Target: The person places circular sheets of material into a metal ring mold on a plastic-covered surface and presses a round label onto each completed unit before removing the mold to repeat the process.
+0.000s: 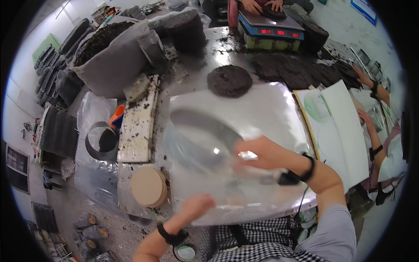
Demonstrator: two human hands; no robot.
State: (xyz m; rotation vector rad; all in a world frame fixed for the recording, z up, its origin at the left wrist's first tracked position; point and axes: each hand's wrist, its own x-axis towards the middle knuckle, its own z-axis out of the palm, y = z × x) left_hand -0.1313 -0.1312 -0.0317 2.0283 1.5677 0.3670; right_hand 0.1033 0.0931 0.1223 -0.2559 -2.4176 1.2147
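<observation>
My right hand (255,154) is blurred above a stack of clear plastic sheets (271,111). Its fingers grip the near right side of a large grey ring-shaped band (206,119), also blurred, with what looks like clear plastic film around it. Low over the sheets' front left edge, my left hand (198,204) has its fingers curled; whether it pinches film there cannot be told. A round dark brown compressed cake (229,81) lies at the far edge of the sheets. Round tan discs (148,186) are piled left of the sheets.
A smaller grey ring (101,140) and an orange scoop (117,115) lie at left beside a dirty white board (136,134). Dark flattened cakes (294,70) overlap behind. Co-workers' hands are at a blue scale (271,28) and at right, beyond white printed sheets (340,131).
</observation>
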